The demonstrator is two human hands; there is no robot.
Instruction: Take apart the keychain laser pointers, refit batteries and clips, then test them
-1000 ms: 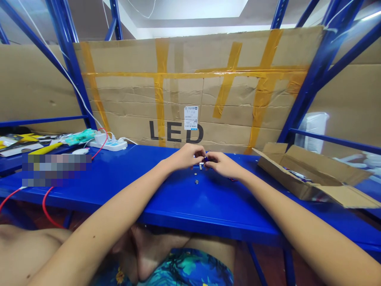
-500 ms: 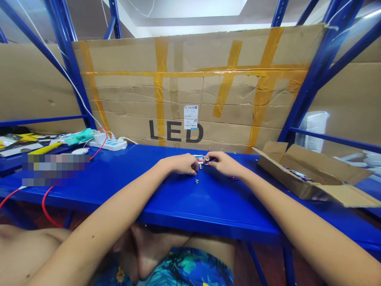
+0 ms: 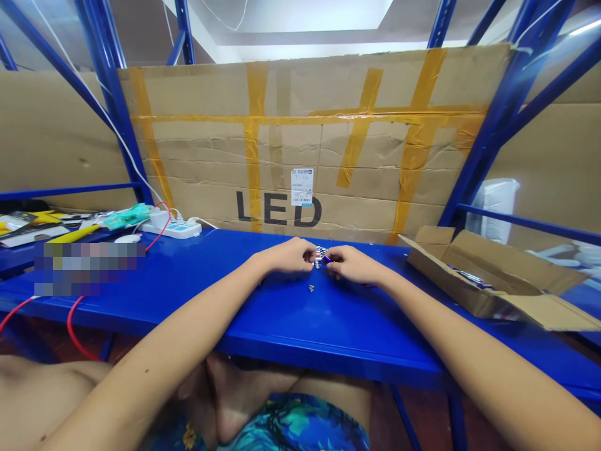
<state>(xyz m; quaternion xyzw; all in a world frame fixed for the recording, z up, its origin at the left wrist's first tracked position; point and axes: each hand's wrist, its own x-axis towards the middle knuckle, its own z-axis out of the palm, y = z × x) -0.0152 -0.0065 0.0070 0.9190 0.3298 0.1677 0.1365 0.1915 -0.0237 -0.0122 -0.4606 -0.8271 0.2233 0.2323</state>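
Note:
Both hands work close together over the blue tabletop (image 3: 282,313). My left hand (image 3: 292,255) is closed, its fingertips pinched beside a cluster of small, slim, shiny pieces (image 3: 321,252) with red and silver colours; what it holds is hidden. Facing it from the right, my right hand (image 3: 351,265) is closed too, thumb and fingers round a small dark blue piece (image 3: 327,258) whose kind is too small to make out. Just below the cluster lie tiny silver metal pieces (image 3: 317,265). Nearer to me sits another small silver metal piece (image 3: 311,288).
An opened cardboard box (image 3: 486,304) with slim metallic items stands at the right. To the left are a white power strip (image 3: 176,229), red cables (image 3: 70,322) and assorted packets. A large cardboard sheet (image 3: 197,150) marked LED closes off the back, between blue rack posts.
My right hand has lowered and turned its fingers; a round silver piece seen at its fingertips is out of sight, and a dark blue piece shows there. My left fingers have shifted slightly.

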